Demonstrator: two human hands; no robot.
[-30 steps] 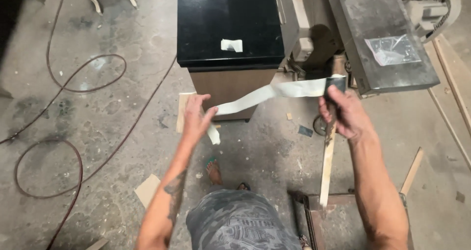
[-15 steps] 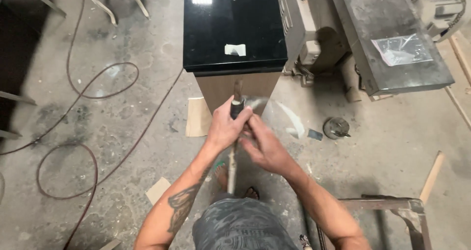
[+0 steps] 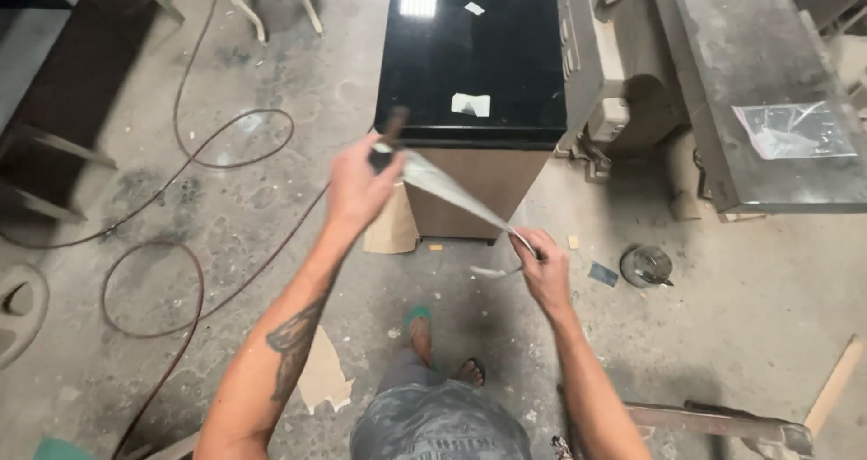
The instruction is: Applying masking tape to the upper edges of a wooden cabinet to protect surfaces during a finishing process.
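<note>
My left hand (image 3: 359, 187) is raised in front of the cabinet and closed around a dark-handled tool (image 3: 390, 128), which is blurred. A pale grey strip (image 3: 456, 198) runs taut from that hand down to the right. My right hand (image 3: 545, 269) pinches the strip's lower end, and a short tail sticks out to its left. Just behind both hands stands a cabinet with a glossy black top (image 3: 470, 54) and a brown front. A small white scrap of paper (image 3: 470, 104) lies on the cabinet top.
Dark cables (image 3: 194, 243) loop over the dusty concrete floor at the left. A grey machine table (image 3: 722, 90) with a clear plastic bag (image 3: 795, 130) stands at the right. A round metal part (image 3: 646, 264), cardboard scraps (image 3: 321, 379) and a wooden strip (image 3: 835, 383) lie about my feet.
The tool passed from my right hand at the right to my left hand, now up-left. The hands met in the middle, then parted, stretching the strip down-right.
</note>
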